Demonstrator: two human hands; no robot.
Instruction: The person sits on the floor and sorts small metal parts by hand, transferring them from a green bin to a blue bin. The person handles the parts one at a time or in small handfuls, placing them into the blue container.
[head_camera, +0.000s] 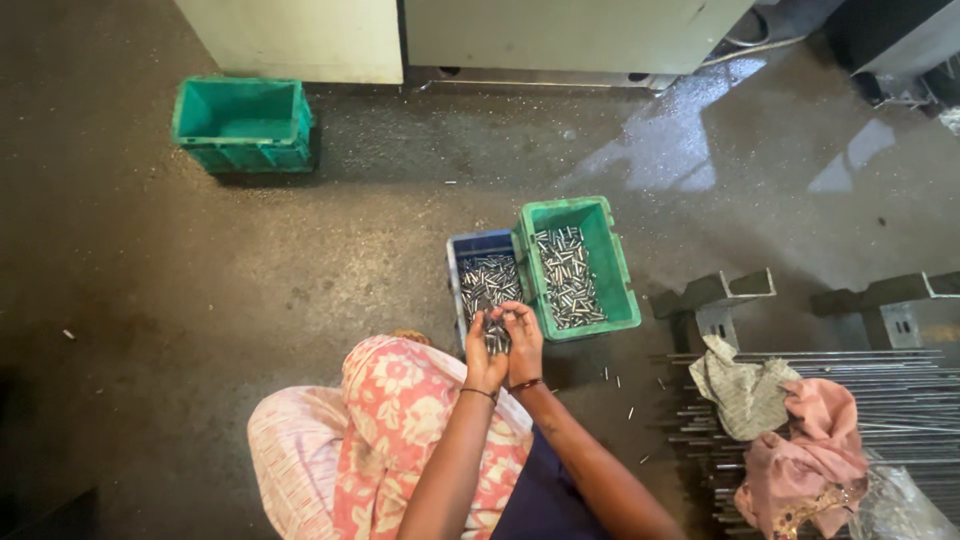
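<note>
Two hands, the left hand (484, 352) and the right hand (524, 340), are raised together, both grasping one shared bunch of small metal pins (497, 335) just above the near end of a blue bin (470, 243). That bin and the green bin (618, 268) touching its right side each hold a heap of pins too many to count. A third bin, an empty teal crate (243, 125), stands well apart on the floor (200, 270), and two rags (790, 425) lie on the metal rods (900, 390) at right.

Empty teal crate (243, 124) far left of metal rods (900, 390); grey rag (742, 392) and pink rag (812, 455) on those rods.
</note>
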